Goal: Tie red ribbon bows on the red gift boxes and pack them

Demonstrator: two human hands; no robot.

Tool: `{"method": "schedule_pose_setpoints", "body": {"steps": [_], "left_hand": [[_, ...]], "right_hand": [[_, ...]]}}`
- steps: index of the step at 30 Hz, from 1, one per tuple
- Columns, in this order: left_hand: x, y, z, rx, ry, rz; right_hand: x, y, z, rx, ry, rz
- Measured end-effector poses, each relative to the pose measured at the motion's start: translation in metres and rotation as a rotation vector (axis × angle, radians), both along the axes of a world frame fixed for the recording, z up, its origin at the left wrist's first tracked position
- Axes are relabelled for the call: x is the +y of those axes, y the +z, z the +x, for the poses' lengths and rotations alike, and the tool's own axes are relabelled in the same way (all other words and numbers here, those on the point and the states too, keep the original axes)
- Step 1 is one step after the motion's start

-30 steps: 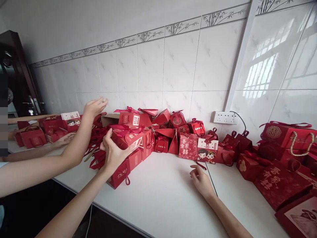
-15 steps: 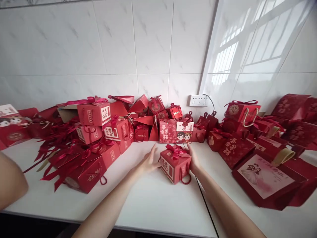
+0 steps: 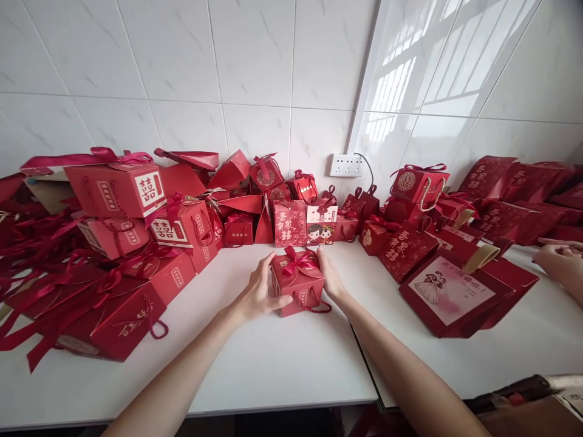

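A red gift box (image 3: 298, 280) with a ribbon bow on its lid and a rope handle on its front stands upright on the white table (image 3: 282, 358). My left hand (image 3: 260, 291) is closed against the box's left side, its thumb lying across the lower front corner. My right hand (image 3: 331, 274) presses on the right side, its fingertips partly hidden behind the box. Just beyond it stand a dark red box with gold characters (image 3: 290, 224) and a white-and-red box with a cartoon couple (image 3: 321, 224).
Red ribboned boxes (image 3: 113, 182) are piled on the left. On the right are more boxes and a bag-like box with a couple print (image 3: 449, 291). Another person's hand (image 3: 562, 261) shows at the right edge. A power strip (image 3: 346, 165) is on the tiled wall.
The box between my hands has turned, so its handle side now faces me, and my left thumb has come onto its front. My view has swung rightward, bringing another person's hand into sight.
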State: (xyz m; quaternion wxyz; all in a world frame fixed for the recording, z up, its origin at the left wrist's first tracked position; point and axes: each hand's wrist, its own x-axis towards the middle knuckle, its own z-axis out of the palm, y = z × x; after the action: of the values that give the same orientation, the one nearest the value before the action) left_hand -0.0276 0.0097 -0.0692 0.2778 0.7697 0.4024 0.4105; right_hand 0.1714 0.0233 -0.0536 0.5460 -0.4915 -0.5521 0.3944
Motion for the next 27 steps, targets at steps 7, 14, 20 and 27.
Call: {"method": "schedule_pose_setpoints", "body": {"steps": [7,14,20,27], "left_hand": [[0.016,0.017,-0.018,-0.122,0.195,-0.108],[0.007,0.025,-0.006,-0.235,0.154,-0.158],[0.006,0.023,-0.006,-0.283,-0.001,-0.191],[0.003,0.040,-0.003,-0.353,0.154,-0.236]], "right_hand": [[-0.001,0.006,0.010,-0.027,-0.105,-0.071],[-0.006,0.019,0.010,-0.015,0.035,-0.043],[-0.018,0.026,0.002,-0.120,0.151,-0.012],[-0.029,0.018,-0.013,-0.113,0.307,0.033]]}}
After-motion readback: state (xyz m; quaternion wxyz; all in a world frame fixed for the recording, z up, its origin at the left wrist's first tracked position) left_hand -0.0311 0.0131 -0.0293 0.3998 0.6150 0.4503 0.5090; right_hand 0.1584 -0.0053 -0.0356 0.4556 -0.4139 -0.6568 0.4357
